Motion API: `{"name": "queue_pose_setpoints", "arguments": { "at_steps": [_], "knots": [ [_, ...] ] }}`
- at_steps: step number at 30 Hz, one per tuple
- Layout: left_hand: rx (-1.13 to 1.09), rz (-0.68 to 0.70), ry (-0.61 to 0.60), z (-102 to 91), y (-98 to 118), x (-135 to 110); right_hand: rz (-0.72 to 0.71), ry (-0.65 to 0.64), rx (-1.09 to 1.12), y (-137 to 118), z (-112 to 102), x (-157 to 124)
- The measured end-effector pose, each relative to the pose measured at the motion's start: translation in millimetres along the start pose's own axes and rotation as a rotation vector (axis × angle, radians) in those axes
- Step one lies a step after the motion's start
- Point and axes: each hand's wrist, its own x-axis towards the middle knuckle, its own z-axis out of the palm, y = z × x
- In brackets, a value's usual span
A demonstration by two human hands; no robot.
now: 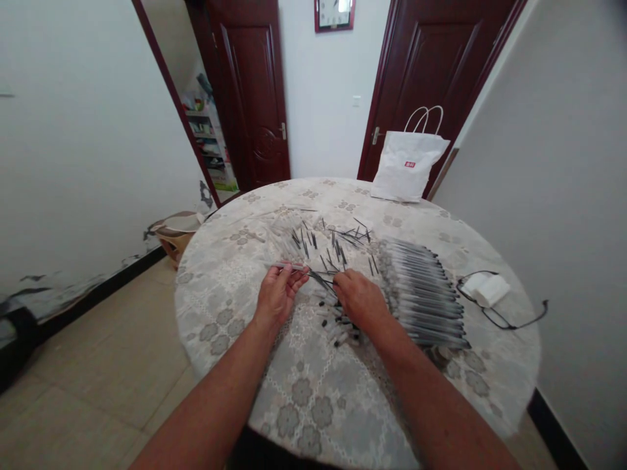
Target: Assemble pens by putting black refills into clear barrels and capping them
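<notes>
My left hand (279,290) is turned partly palm up, its thumb and fingers closed on a clear pen barrel (290,266). Across from it, my right hand (361,297) is curled with fingertips pointing down at the left. Whatever those fingertips grip is too small and hidden to tell. Thin dark pen refills (321,281) lie between the two hands. Short dark pieces and pale pen caps (337,338) are heaped below my right hand. Beyond my hands, more dark refills (306,241) are scattered. Clear empty-looking barrels (279,228) lie to their left.
A long row of assembled pens (424,294) lies right of my right forearm. Eyeglasses (504,325) and folded white tissue (486,288) rest farther right. A white paper bag (410,166) stands at the far edge of the round, cloth-covered table (215,365). A stool (176,228) is at left.
</notes>
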Motion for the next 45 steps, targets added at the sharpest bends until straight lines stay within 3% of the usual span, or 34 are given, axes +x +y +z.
{"name": "queue_pose_setpoints", "arguments": {
  "at_steps": [16, 22, 28, 31, 36, 40, 42, 45],
  "knots": [
    [0.075, 0.006, -0.011, 2.5, -0.3, -3.9, 0.048, -0.013, -0.002, 2.2, -1.8, -0.6],
    [0.178, 0.003, -0.035, 2.3, -6.2, -5.4, 0.018, 0.047, 0.041, 2.8, 4.8, 0.3],
    [0.188, -0.137, -0.103, 5.0, -8.5, -11.2, -0.149, 0.220, 0.391, -2.3, 10.8, -0.5],
    [0.114, -0.259, -0.165, 5.9, -3.6, -13.7, -0.157, 0.262, 0.626, -4.9, 9.9, -1.6],
    [0.032, -0.423, -0.287, 4.3, 3.7, -17.8, -0.031, 0.171, 1.008, -4.8, 10.8, -1.6],
    [-0.011, -0.449, -0.317, 1.9, 3.0, -18.0, 0.026, 0.065, 1.204, -2.6, 9.8, -0.6],
    [-0.048, -0.424, -0.258, 0.3, 1.7, -15.0, 0.068, 0.104, 1.147, 0.1, 8.0, 0.1],
    [-0.127, -0.362, -0.109, -2.4, 0.1, -8.2, 0.024, 0.198, 0.800, 5.3, 7.1, 1.5]
  ]
}}
